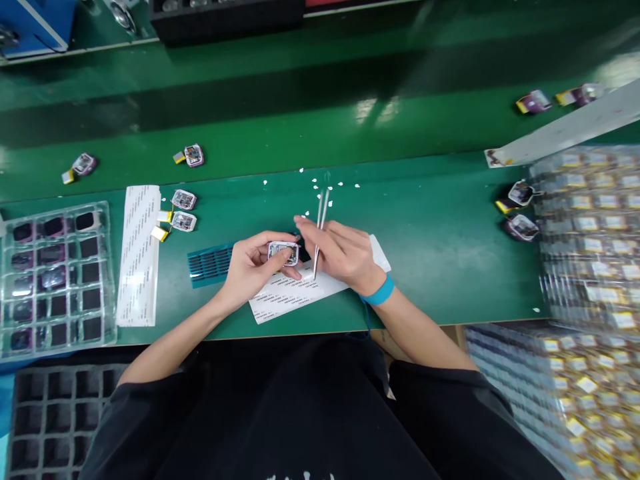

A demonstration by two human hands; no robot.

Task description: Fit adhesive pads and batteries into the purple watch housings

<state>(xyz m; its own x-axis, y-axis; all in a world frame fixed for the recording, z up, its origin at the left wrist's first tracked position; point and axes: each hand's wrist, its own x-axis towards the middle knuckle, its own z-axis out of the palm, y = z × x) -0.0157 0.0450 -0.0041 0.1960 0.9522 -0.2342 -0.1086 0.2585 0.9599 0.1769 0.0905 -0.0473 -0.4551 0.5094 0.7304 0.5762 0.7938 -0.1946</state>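
Note:
In my left hand (255, 263) is a small smartwatch case (284, 253), its open side with the circuit board facing up and my thumb lying across it. My right hand (345, 253) grips a pair of metal tweezers (323, 210) just right of the case, with one end slanting away over the bench and the other down by a white printed adhesive sheet (290, 297). A blue wrist strap (380, 291) circles my right wrist. Partly behind my left hand lies a blue sheet with dark strips (210, 265). Small white bits (331, 204) are scattered beyond the tweezers.
Left stand a clear tray of watch faces (55, 267), a second printed sheet (139, 257) and open watch cases (184, 221) with yellow batteries. Two more cases (521, 227) sit at right, beside stacked clear trays of batteries (590, 233). A white bar (570, 127) juts in above them.

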